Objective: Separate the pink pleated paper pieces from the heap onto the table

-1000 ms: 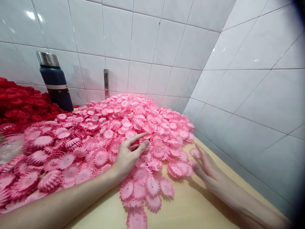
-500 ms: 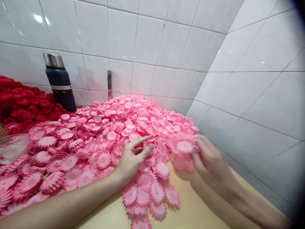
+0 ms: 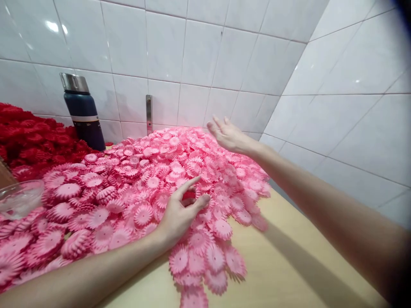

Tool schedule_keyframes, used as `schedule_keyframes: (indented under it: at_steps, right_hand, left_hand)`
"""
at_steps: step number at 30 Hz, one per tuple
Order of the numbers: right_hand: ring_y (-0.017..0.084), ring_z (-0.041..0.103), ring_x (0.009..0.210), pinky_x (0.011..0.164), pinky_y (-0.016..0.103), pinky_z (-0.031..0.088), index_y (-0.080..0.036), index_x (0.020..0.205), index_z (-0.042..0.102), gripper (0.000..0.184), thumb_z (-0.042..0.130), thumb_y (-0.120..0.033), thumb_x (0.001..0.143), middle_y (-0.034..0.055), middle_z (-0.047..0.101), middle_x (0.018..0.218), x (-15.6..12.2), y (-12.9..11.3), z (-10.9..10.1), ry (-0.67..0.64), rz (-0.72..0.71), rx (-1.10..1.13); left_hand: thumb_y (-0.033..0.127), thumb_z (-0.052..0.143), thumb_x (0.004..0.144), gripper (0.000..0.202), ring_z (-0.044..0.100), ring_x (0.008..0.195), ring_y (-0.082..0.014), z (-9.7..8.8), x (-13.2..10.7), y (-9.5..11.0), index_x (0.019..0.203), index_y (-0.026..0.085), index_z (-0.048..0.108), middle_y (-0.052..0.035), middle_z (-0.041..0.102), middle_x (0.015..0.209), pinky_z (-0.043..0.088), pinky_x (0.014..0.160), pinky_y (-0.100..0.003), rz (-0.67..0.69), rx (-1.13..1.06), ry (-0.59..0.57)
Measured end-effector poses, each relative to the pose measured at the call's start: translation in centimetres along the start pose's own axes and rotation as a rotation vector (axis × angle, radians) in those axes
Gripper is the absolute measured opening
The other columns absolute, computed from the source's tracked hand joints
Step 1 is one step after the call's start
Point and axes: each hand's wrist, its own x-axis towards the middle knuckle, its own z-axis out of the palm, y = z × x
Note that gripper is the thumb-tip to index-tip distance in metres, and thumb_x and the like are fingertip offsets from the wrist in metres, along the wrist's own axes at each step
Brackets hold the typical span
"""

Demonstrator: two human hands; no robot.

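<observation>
A big heap of pink pleated paper flowers (image 3: 150, 179) covers the wooden table (image 3: 289, 265). My left hand (image 3: 181, 211) rests flat on the heap's near edge, fingers slightly spread, holding nothing. My right hand (image 3: 229, 136) is stretched out over the far top of the heap near the tiled wall, palm down, fingers apart and empty.
A dark blue flask (image 3: 82, 112) with a steel cap stands at the back wall. A pile of red flowers (image 3: 28, 137) lies at the far left. A clear glass bowl (image 3: 19, 197) sits at the left edge. Tiled walls meet in a corner to the right.
My right hand scooped pink flowers from the heap's right edge, lifted them, and now reaches empty over the heap's far top. The left hand stayed put.
</observation>
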Motion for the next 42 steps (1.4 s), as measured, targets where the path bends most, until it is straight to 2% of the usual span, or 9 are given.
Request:
schedule_keyframes:
  at_steps: [7, 10, 15, 18, 23, 30, 36, 41, 42]
  right_hand:
    - [0.021, 0.062, 0.067, 0.057, 0.033, 0.049, -0.021, 0.092, 0.066, 0.042, 0.047, -0.058, 0.085, 0.0072, 0.067, 0.081, -9.7, 4.7, -1.4, -0.377, 0.072, 0.043]
    - [0.019, 0.061, 0.068, 0.063, 0.035, 0.05, -0.022, 0.092, 0.062, 0.038, 0.044, -0.056, 0.089, 0.0063, 0.065, 0.089, -14.0, 5.6, -1.3, -0.353, 0.116, 0.011]
    - [0.027, 0.062, 0.094, 0.075, 0.042, 0.053, -0.024, 0.105, 0.058, 0.031, 0.044, -0.048, 0.091, 0.0113, 0.062, 0.107, -18.4, 1.5, 0.9, -0.235, 0.081, 0.157]
    - [0.045, 0.032, 0.132, 0.091, 0.064, 0.044, -0.029, 0.14, 0.033, 0.077, 0.057, -0.065, 0.076, 0.0182, 0.028, 0.148, -19.4, -1.9, 3.5, -0.182, -0.025, 0.099]
    - [0.051, 0.017, 0.136, 0.097, 0.073, 0.031, -0.015, 0.143, 0.024, 0.106, 0.062, -0.073, 0.063, 0.0263, 0.015, 0.15, -19.0, -5.7, 7.0, -0.308, -0.122, 0.207]
    - [0.033, 0.051, 0.104, 0.083, 0.057, 0.046, -0.018, 0.107, 0.057, 0.021, 0.047, -0.017, 0.088, 0.0164, 0.054, 0.11, -18.9, -4.8, 7.5, -0.365, -0.225, 0.192]
    - [0.019, 0.053, 0.078, 0.067, 0.033, 0.05, -0.016, 0.094, 0.052, 0.014, 0.038, -0.012, 0.093, 0.0091, 0.055, 0.087, -16.1, -1.4, 4.8, 0.045, -0.304, 0.208]
    - [0.022, 0.06, 0.084, 0.079, 0.04, 0.049, -0.015, 0.095, 0.057, 0.022, 0.038, -0.026, 0.097, 0.0104, 0.063, 0.084, -7.0, 0.1, 1.1, 0.6, -0.256, 0.044]
    - [0.025, 0.06, 0.098, 0.089, 0.046, 0.046, -0.013, 0.111, 0.054, 0.029, 0.035, -0.03, 0.098, 0.0149, 0.062, 0.104, -4.9, 0.4, 0.9, 0.526, -0.143, 0.061]
  left_hand:
    - [0.04, 0.071, 0.076, 0.046, 0.066, 0.091, -0.0212, 0.1, 0.0, -0.2, 0.118, 0.024, 0.062, -0.009, 0.062, 0.118, 0.055, 0.081, -0.037, 0.031, -0.046, -0.06]
    - [0.04, 0.072, 0.076, 0.045, 0.068, 0.087, -0.0212, 0.2, 0.1, -0.2, 0.116, 0.023, 0.063, -0.0082, 0.068, 0.103, 0.055, 0.081, -0.036, 0.021, -0.03, -0.05]
    - [0.038, 0.072, 0.076, 0.039, 0.07, 0.08, -0.0172, 0.4, 0.1, 0.1, 0.109, 0.019, 0.066, -0.0064, 0.068, 0.098, 0.057, 0.077, -0.03, 0.066, -0.107, -0.007]
    - [0.037, 0.071, 0.076, 0.038, 0.07, 0.08, -0.0182, 0.3, 0.2, 0.0, 0.109, 0.018, 0.065, -0.0064, 0.068, 0.096, 0.057, 0.076, -0.029, 0.082, -0.167, 0.045]
    - [0.038, 0.071, 0.076, 0.036, 0.07, 0.079, -0.016, -0.2, 1.0, -0.5, 0.106, 0.019, 0.065, -0.002, 0.066, 0.092, 0.056, 0.08, -0.029, 0.075, -0.336, 0.181]
    - [0.035, 0.075, 0.073, 0.031, 0.068, 0.079, -0.0152, -0.2, 1.7, -0.6, 0.095, 0.015, 0.067, 0.002, 0.06, 0.082, 0.057, 0.084, -0.032, 0.072, -0.493, 0.265]
    - [0.034, 0.073, 0.075, 0.03, 0.068, 0.073, -0.0118, -0.1, 1.5, -0.7, 0.097, 0.015, 0.067, 0.0001, 0.063, 0.089, 0.058, 0.083, -0.032, 0.075, -0.482, 0.292]
    - [0.035, 0.072, 0.076, 0.03, 0.068, 0.07, -0.0101, 0.0, 1.6, -0.8, 0.098, 0.015, 0.067, 0.0005, 0.064, 0.088, 0.057, 0.084, -0.031, 0.076, -0.483, 0.271]
    - [0.035, 0.073, 0.076, 0.03, 0.068, 0.07, -0.0103, -0.1, 1.6, -0.8, 0.098, 0.015, 0.067, 0.0007, 0.065, 0.087, 0.057, 0.084, -0.031, 0.073, -0.482, 0.267]
